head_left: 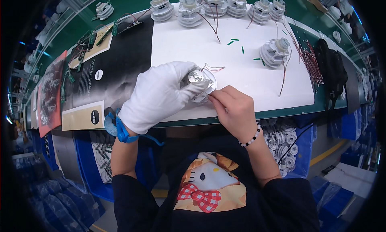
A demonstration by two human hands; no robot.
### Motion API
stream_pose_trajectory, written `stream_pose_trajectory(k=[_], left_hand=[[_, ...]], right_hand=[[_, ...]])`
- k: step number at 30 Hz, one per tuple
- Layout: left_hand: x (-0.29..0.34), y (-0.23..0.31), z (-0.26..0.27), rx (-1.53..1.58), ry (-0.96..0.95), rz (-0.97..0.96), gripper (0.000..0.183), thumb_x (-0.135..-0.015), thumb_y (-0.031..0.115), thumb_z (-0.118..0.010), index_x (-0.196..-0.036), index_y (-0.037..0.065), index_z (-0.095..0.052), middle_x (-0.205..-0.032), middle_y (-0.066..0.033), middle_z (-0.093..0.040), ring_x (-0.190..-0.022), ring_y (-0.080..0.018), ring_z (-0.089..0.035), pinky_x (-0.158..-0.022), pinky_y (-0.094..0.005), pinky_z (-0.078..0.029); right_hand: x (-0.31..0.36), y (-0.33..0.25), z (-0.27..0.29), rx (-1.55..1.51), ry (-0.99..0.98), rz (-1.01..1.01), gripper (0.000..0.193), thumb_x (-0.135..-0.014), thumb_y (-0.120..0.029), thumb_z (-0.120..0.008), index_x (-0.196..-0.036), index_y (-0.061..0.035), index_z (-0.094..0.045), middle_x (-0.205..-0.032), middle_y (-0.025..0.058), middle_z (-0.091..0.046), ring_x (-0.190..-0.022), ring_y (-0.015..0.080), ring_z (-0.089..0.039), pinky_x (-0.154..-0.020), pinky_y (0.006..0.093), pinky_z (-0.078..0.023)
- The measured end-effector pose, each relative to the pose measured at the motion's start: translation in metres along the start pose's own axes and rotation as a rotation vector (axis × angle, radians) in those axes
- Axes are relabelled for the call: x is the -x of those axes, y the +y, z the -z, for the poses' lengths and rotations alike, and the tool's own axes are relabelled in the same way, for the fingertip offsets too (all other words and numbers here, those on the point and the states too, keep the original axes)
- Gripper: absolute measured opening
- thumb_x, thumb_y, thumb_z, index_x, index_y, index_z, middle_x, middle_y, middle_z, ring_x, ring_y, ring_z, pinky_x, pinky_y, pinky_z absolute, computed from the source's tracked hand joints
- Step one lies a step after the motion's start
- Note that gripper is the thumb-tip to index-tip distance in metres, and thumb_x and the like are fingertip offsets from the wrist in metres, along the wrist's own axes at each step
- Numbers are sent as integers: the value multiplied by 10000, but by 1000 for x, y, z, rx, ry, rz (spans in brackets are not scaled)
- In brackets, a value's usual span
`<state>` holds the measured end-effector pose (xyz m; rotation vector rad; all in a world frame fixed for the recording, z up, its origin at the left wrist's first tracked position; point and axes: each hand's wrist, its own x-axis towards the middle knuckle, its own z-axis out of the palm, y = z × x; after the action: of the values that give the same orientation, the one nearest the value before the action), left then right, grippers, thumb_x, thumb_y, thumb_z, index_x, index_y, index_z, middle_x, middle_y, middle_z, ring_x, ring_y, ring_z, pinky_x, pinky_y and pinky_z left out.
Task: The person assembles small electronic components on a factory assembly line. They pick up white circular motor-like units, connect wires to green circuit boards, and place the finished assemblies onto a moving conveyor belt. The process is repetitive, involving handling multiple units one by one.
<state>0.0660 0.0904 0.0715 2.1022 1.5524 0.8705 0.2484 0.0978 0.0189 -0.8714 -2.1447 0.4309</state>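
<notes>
My left hand (157, 93), in a white glove with a blue wrist strap, is closed round a small motor assembly (196, 76). This has a round silver metal face and a white plastic body, and thin reddish wires stick out behind it. My right hand (236, 113) is bare and wears a beaded bracelet. Its thumb and forefinger pinch at the near right edge of the assembly; what lies between the fingertips is too small to make out. The assembly is held over the white sheet (181, 43) near the table's front edge.
Several white motor assemblies (191, 13) with wires line the back; another (275, 52) stands at right. Small green strips (243, 50) lie on the sheet. Red wires (310, 65) are bundled at right, circuit boards (84, 45) at left. Below stand blue bins (303, 151) of white parts.
</notes>
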Motion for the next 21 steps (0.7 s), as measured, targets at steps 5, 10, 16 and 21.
stream_pose_trajectory(k=[5, 10, 16, 21], left_hand=[[-1, 1, 3, -68, -50, -6, 249, -806, 242, -633, -950, 41, -603, -816, -124, -626, -723, -254, -617, -632, -298, -482], [0, 1, 3, -55, -68, -1, 282, -812, 213, -642, -1000, 7, -594, -832, -123, -632, -715, -209, -626, -640, -266, -485], [1, 0, 3, -18, -77, 17, 279, -820, 204, -638, -999, -5, -590, -812, -111, -628, -687, -169, -620, -626, -249, -481], [0, -1, 2, -16, -90, 23, 265, -826, 205, -632, -982, -6, -593, -793, -101, -624, -665, -157, -615, -611, -243, -479]], right_hand=[[0, 1, -1, -94, -33, -79, 52, -739, -40, -623, -761, -2, -595, -639, 87, -535, -550, 232, -543, -491, 318, -420], [-2, -4, -1, -553, -78, -510, 86, -771, -35, -596, -753, 45, -626, -600, 63, -594, -477, 95, -527, -449, 221, -401], [-2, -6, -3, -800, -81, -682, 127, -794, -39, -581, -762, 73, -632, -579, 32, -588, -473, 36, -525, -416, 162, -395], [0, -6, -7, -875, -74, -748, 140, -814, -57, -571, -774, 62, -634, -562, 22, -565, -462, 39, -528, -390, 167, -407]])
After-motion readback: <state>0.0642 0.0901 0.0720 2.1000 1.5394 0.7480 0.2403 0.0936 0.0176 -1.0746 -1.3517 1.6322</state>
